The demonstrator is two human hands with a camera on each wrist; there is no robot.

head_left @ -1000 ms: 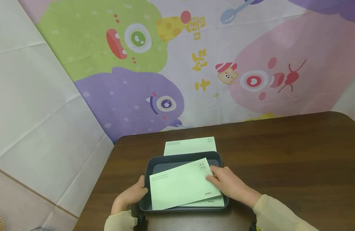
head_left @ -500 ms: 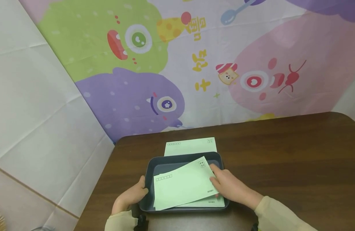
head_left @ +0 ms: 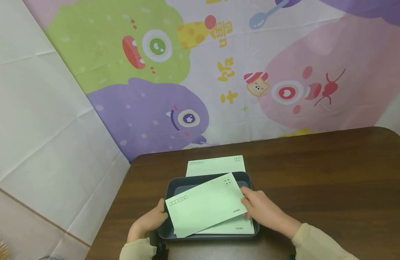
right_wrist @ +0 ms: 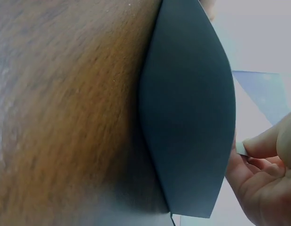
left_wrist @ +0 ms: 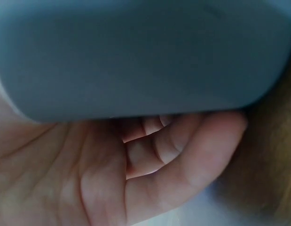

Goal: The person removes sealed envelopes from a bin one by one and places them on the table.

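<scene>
A dark grey rectangular tray [head_left: 183, 183] stands near the table's front edge. My left hand [head_left: 148, 221] grips its left end; in the left wrist view the fingers [left_wrist: 183, 160] curl beneath the tray's wall [left_wrist: 136, 61]. Over the tray, my right hand [head_left: 266, 211] pinches the right edge of a pale green envelope [head_left: 204, 206], which lies tilted with its right end higher in the head view. The right wrist view shows the thumb [right_wrist: 265, 143] pressing that edge against the fingers. Beneath it, another envelope [head_left: 229, 227] lies in the tray, mostly covered.
Behind the tray, a further pale green envelope [head_left: 216, 166] lies on the brown wooden table [head_left: 317, 180], its near part hidden by the tray. A cartoon-printed cloth [head_left: 232, 119] hangs along the back edge. White panelling [head_left: 57, 108] rises on the left.
The top envelope slid a little right, then came back left, and now tilts more, with its right corner raised. My right hand moved slightly with it. The left hand stays on the tray.
</scene>
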